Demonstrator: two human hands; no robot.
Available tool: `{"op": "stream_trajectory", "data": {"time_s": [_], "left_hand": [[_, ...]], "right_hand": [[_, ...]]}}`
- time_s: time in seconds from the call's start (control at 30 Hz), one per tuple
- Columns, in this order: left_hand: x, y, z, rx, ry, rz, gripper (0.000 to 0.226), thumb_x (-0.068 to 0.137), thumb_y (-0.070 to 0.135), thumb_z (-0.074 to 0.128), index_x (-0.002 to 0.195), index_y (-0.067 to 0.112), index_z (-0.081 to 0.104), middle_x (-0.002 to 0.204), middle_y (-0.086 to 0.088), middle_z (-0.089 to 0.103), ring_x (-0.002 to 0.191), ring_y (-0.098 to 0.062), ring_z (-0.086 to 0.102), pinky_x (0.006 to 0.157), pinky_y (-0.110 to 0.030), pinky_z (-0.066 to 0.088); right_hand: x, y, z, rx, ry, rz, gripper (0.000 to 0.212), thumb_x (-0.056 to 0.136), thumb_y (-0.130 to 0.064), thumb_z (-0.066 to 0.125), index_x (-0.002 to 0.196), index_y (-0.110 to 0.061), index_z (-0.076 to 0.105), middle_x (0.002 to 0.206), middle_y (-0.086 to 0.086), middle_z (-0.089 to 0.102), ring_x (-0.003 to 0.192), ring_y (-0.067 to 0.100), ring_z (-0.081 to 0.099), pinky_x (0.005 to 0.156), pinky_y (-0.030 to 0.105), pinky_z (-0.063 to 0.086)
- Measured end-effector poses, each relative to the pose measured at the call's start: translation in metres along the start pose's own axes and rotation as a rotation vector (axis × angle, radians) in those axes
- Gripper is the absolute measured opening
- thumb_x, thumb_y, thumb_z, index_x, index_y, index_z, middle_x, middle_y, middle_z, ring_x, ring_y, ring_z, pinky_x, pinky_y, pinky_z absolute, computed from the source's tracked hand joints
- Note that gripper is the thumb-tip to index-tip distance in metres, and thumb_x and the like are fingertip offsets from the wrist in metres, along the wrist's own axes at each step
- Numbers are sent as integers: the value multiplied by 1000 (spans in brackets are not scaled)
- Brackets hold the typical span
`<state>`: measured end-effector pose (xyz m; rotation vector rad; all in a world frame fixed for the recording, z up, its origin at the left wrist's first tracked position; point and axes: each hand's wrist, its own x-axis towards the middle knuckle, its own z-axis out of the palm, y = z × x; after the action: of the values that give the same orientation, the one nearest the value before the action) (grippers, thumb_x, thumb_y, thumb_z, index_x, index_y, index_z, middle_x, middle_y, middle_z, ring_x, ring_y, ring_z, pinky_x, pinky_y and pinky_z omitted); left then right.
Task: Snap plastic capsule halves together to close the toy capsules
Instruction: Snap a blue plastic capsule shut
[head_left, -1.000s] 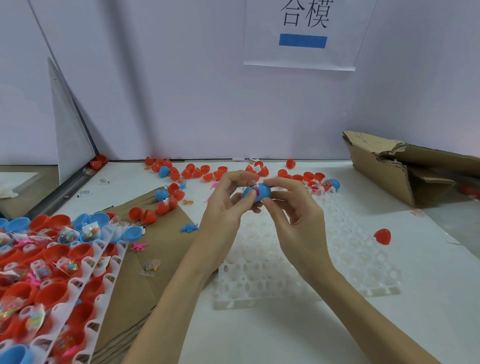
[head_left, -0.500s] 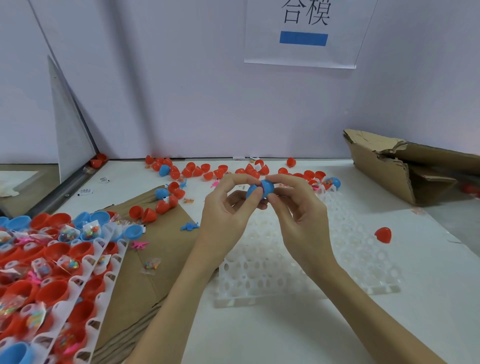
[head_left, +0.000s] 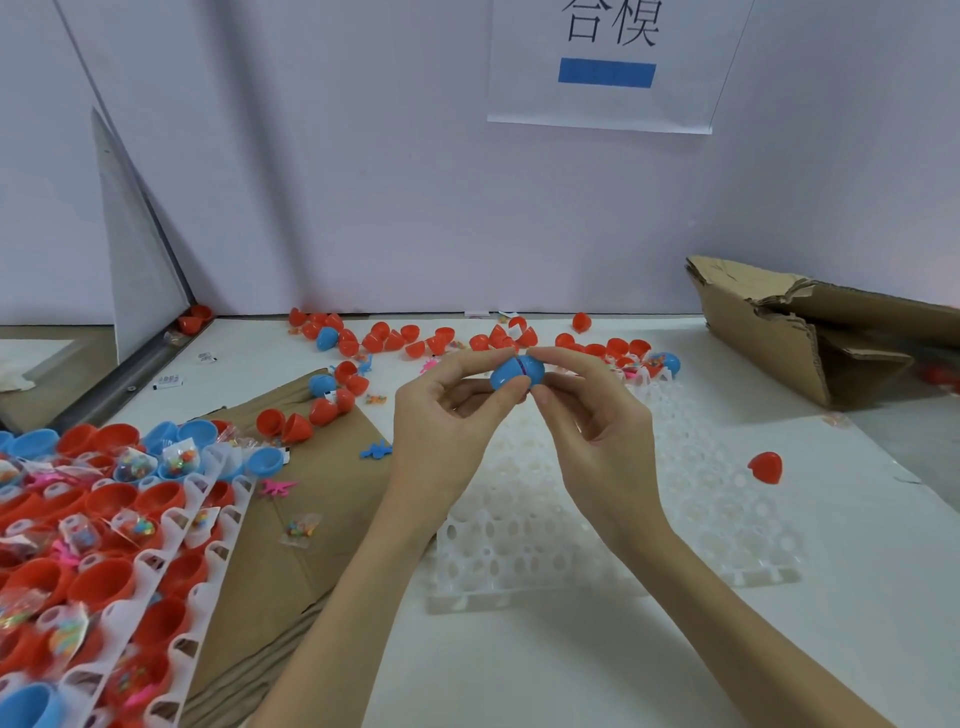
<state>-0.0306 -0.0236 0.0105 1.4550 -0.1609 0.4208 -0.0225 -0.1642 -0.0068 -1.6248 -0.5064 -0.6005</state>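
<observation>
Head view: trays (head_left: 171, 525) left of your left hand (head_left: 441, 431) hold red and blue capsule halves w/ bagged toys. White grid tray (head_left: 727, 519) sits below both hands. You pinch 1 blue capsule (head_left: 514, 371) between left and right hand (head_left: 597, 431) fingertips, seam showing.

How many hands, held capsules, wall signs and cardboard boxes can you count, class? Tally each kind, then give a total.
Hands: 2, the left hand and the right hand
Held blue capsule: 1
Wall sign: 1
Cardboard box: 1
Total: 5
</observation>
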Motion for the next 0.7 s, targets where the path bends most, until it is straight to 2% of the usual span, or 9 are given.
{"op": "stream_trajectory", "data": {"time_s": [0.23,0.43,0.57,0.7], "left_hand": [[0,0,-3,21,-44,-21,24,85,11,84,106,21,80,101,10,79,94,-7,74,82,-13,55],[1,-3,-6,33,-67,-53,27,85,18,83,111,23,80,102,10,80,96,-11,76,85,-17,57],[2,-3,-7,-23,-91,-109,26,84,17,84,110,22,80,103,7,80,94,-11,77,83,-15,57],[3,-5,-7,-73,-114,-152,27,88,16,80,115,15,79,105,2,80,96,-16,78,91,-21,58]], "right_hand": [[0,2,-2,-9,7,-36,31,94,-1,66,122,-13,67,119,-3,70,110,13,68,93,16,52],[1,6,-6,-12,-12,-43,30,93,1,66,122,-6,69,120,2,70,113,17,67,95,20,53],[2,5,-6,69,-11,70,30,94,-4,68,121,-15,70,114,-6,73,106,16,70,90,18,54],[5,2,-8,126,-7,146,27,94,-11,69,116,-26,71,108,-12,75,102,13,72,86,16,55]]}}
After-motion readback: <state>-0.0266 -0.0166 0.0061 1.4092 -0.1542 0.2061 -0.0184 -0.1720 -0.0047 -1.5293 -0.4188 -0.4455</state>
